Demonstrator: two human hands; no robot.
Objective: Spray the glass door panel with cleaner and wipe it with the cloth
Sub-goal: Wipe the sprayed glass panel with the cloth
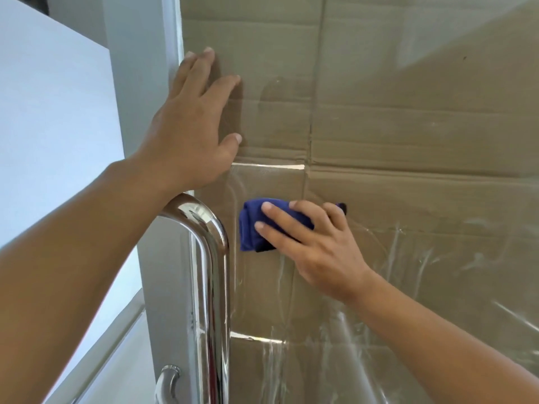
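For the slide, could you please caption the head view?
Left hand braces flat on the glass door panel while the right hand presses a blue cloth against it.

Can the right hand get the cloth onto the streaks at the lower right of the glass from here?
Probably yes. The right hand already presses the blue cloth flat on the glass door panel, and the streaks lie just beside it with nothing between. The left hand rests higher up, out of the way.
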